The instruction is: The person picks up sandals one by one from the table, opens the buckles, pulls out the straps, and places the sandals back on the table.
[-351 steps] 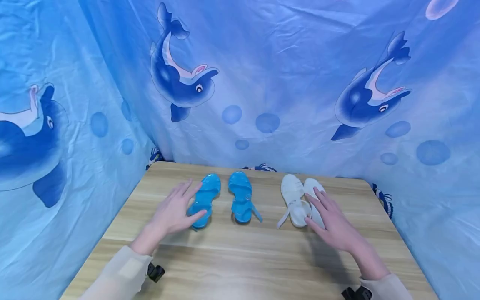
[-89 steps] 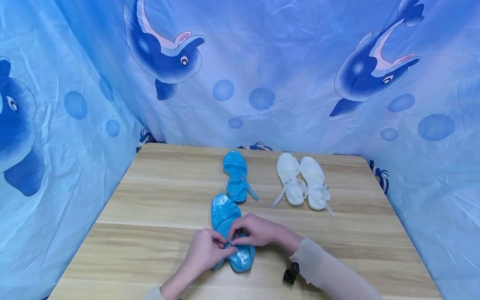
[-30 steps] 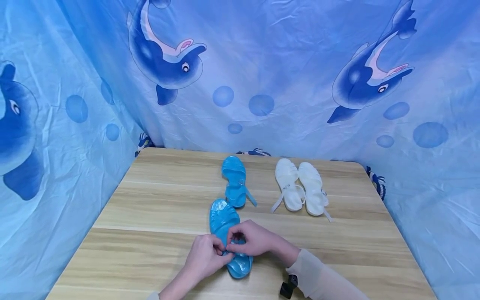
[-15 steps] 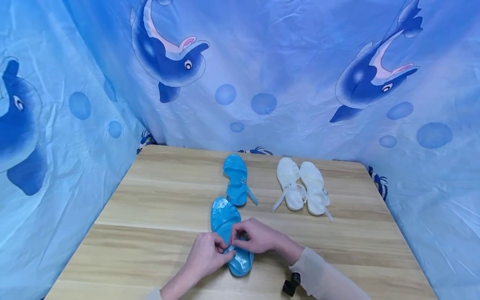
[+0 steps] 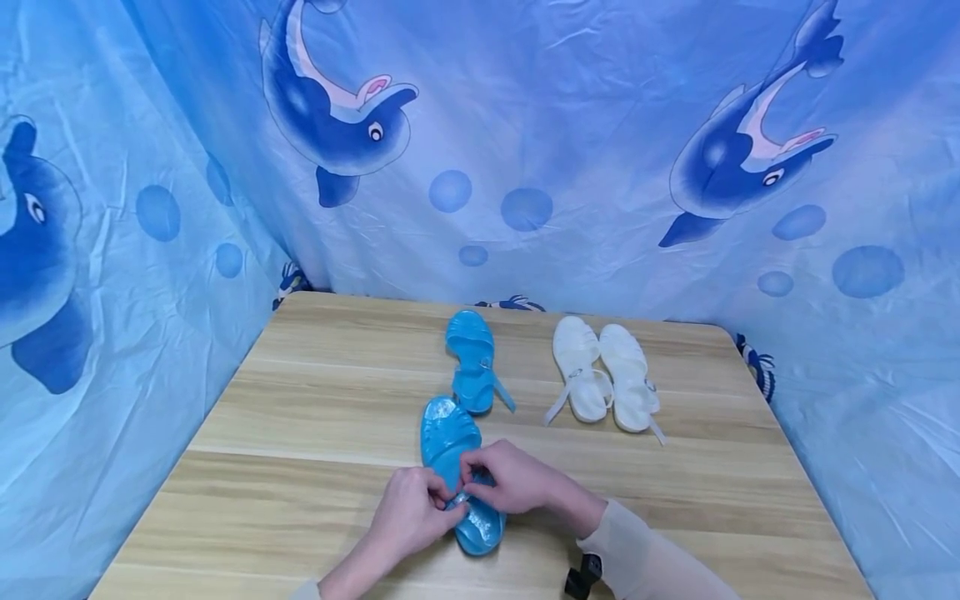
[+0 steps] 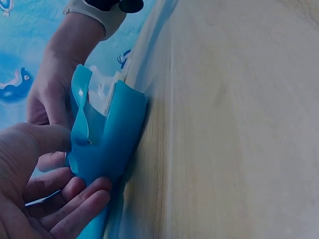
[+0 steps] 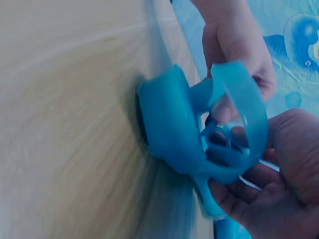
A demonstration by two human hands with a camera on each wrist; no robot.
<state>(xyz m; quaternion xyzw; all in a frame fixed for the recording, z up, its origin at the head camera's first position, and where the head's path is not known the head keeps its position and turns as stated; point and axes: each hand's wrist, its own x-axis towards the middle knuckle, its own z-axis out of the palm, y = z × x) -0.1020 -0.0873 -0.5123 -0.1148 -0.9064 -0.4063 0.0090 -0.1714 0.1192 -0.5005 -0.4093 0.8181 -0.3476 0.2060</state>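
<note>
A glossy blue jelly sandal [image 5: 448, 435] lies sole down near the front of the table, toe pointing away. Both hands meet over its ankle strap. My left hand [image 5: 411, 510] pinches the strap area between thumb and fingers at the sandal's left side. From the right, my right hand [image 5: 512, 477] pinches the strap with thumb and forefinger. The fingers mostly cover the buckle. In the right wrist view the heel strap [image 7: 251, 107] arches up beside the right hand [image 7: 286, 184]. The left wrist view shows the left hand [image 6: 45, 184] against the sandal's side [image 6: 107, 144].
A second blue sandal [image 5: 472, 354], strap hanging loose, lies just beyond the toe of the first. Two white sandals [image 5: 576, 358] lie side by side at the back right, straps loose. The wooden table [image 5: 300, 400] is enclosed by a blue dolphin curtain [image 5: 570, 125].
Earlier the hands hovered spread over the sandals. One blue sandal has come from the back left to the front, and both hands now grip its strap. Over the last second the fingers shift only slightly.
</note>
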